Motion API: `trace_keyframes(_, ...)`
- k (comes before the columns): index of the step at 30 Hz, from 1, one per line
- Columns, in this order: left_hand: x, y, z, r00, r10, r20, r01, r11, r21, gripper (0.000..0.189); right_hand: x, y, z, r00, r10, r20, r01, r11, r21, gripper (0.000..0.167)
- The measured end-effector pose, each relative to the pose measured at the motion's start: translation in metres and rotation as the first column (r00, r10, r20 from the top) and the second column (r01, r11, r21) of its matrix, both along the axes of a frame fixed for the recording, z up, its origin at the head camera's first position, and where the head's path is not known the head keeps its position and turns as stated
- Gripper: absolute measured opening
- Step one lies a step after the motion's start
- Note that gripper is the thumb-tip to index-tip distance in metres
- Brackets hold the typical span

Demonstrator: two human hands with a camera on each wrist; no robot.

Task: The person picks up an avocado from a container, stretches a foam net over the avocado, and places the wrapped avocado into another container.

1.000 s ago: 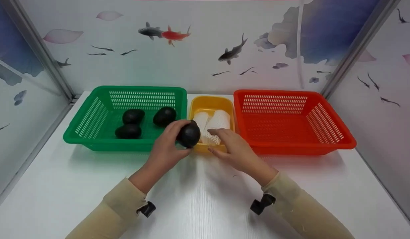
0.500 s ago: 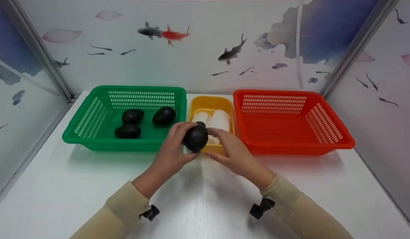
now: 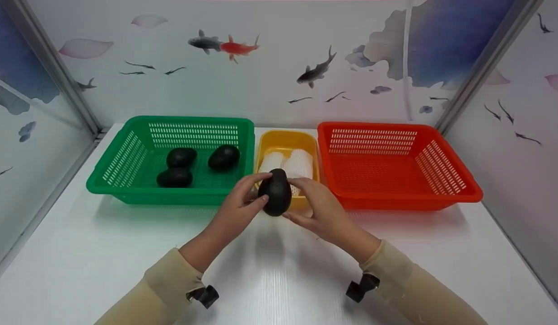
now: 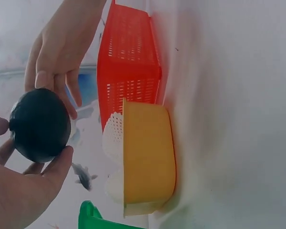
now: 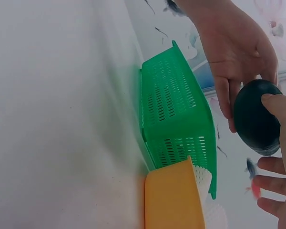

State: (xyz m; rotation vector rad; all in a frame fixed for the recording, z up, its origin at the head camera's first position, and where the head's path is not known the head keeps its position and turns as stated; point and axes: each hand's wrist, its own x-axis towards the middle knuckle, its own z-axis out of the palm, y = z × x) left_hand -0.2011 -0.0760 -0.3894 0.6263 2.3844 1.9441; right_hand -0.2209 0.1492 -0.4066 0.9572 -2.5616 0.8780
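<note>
A dark avocado [image 3: 275,193] is held up in front of the yellow tub, between both hands. My left hand [image 3: 236,205] pinches it from the left, thumb on its near face and fingertips near its narrow top. On the other side, my right hand [image 3: 326,207] has a fingertip by the upper end and its thumb by the lower end; in the right wrist view that thumb [image 5: 279,105] lies on the skin of the fruit. White foam net sleeves [image 3: 299,162] lie in the yellow tub [image 3: 285,134], partly hidden behind the avocado.
The green basket [image 3: 146,197] at left holds three dark avocados, one of them [image 3: 224,158] near its right wall. A red basket [image 3: 405,203] stands right of the tub. Printed wall panels [image 3: 261,90] close off the back and sides of the white table [image 3: 279,289].
The avocado has moved right and slightly nearer with my left hand, and turned more upright. The left thumb has shifted onto its near face, and my right fingers now meet its right side.
</note>
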Motion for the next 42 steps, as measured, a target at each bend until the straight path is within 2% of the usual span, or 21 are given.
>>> trace_keyframes(4,0.003,0.004,-0.001,0.989,0.03,0.148,-0.039,0.998,0.055,0.054,0.004,0.003,-0.002,1.0,0.007,-0.004,-0.007,1.0,0.008,0.069)
trace_keyframes(8,0.005,0.008,-0.004,0.955,0.078,0.285,-0.095,0.994,0.048,0.058,0.008,0.006,-0.004,1.0,0.021,-0.004,-0.021,1.0,0.022,0.069)
trace_keyframes(12,0.007,0.011,-0.009,0.925,0.097,0.367,-0.108,0.994,0.009,0.057,0.012,0.009,-0.009,0.999,0.029,-0.014,-0.028,0.997,0.067,0.071)
trace_keyframes(17,0.009,0.013,-0.015,0.914,0.104,0.393,-0.096,0.995,-0.041,0.057,0.015,0.012,-0.014,0.999,0.044,0.013,-0.045,0.994,0.099,0.072)
trace_keyframes(21,0.009,0.015,-0.02,0.909,0.1,0.405,-0.091,0.995,-0.043,0.056,0.016,0.013,-0.016,0.998,0.054,0.041,-0.058,0.993,0.1,0.072)
trace_keyframes(24,0.009,0.017,-0.023,0.898,0.096,0.428,-0.086,0.995,-0.043,0.055,0.017,0.015,-0.019,0.997,0.042,0.068,-0.049,0.993,0.106,0.072)
trace_keyframes(28,0.01,0.02,-0.029,0.881,0.121,0.458,-0.089,0.992,-0.091,0.054,0.02,0.017,-0.023,0.991,0.023,0.129,-0.039,0.992,0.118,0.07)
trace_keyframes(33,0.009,0.021,-0.035,0.881,0.163,0.444,-0.091,0.98,-0.177,0.059,0.02,0.017,-0.029,0.979,0.046,0.2,-0.063,0.995,0.077,0.067)
trace_keyframes(42,0.009,0.023,-0.048,0.875,0.142,0.462,-0.045,0.976,-0.214,0.061,0.022,0.019,-0.043,0.964,0.06,0.261,-0.078,0.995,0.062,0.065)
